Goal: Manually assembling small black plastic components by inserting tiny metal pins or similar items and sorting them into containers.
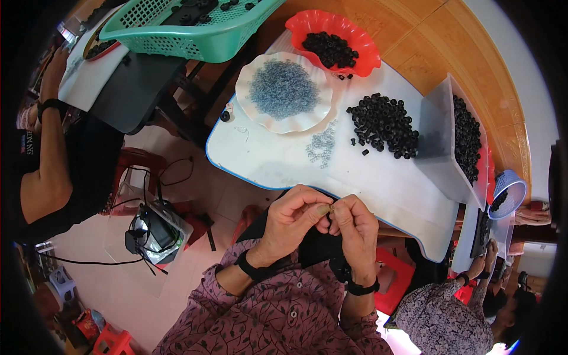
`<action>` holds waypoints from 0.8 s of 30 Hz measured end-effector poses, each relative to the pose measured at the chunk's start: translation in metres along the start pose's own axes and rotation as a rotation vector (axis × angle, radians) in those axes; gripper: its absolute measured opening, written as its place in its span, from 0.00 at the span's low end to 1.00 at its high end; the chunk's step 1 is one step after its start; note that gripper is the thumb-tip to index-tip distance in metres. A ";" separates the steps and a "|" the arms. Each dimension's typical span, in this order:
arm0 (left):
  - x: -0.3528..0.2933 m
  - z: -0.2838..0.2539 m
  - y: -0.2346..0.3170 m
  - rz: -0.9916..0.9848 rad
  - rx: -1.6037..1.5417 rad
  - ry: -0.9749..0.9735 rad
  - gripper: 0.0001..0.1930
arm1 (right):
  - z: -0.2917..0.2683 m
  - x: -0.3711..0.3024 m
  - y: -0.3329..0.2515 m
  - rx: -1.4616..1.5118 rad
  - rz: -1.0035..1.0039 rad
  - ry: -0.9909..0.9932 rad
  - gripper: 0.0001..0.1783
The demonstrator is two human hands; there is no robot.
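My left hand [297, 214] and my right hand [356, 227] meet just off the near edge of the white table [260, 163]. Thumbs and fingertips of both are pinched together; whatever they hold is too small and covered to make out. Beyond them, a few small clear-grey pieces [321, 146] lie scattered on the tabletop. A white wavy-rimmed plate [244, 89] carries a heap of the same pieces [283, 89]. To the right of it spreads a loose pile of small black spool-shaped parts [384, 125].
At the table's far side stands a red wavy-rimmed bowl [367, 44] of black parts. A clear plastic bin [435, 139] with more sits at right, near a blue basket [510, 186]. A green basket [195, 44] is far left. People work on both sides.
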State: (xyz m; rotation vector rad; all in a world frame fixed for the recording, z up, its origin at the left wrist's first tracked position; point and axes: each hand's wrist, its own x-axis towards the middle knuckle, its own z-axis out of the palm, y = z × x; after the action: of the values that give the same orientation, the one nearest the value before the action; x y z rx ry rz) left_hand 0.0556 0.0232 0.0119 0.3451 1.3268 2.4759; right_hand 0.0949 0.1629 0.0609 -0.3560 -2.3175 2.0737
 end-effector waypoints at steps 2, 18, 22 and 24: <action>0.000 -0.001 -0.001 -0.070 -0.084 0.015 0.07 | 0.001 0.000 -0.001 0.032 0.021 0.002 0.12; 0.000 -0.001 -0.005 0.068 0.009 0.053 0.07 | 0.013 -0.006 0.000 0.051 -0.161 0.021 0.04; 0.000 0.002 -0.002 0.071 -0.014 0.039 0.06 | 0.012 -0.007 0.007 -0.213 -0.355 0.134 0.03; -0.001 0.003 -0.002 0.069 -0.016 0.039 0.07 | 0.013 -0.007 0.005 -0.308 -0.407 0.177 0.04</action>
State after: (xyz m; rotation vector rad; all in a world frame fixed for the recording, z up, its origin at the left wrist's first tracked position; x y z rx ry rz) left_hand 0.0580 0.0263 0.0118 0.3459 1.3311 2.5606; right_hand 0.1000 0.1492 0.0556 -0.0548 -2.3569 1.4493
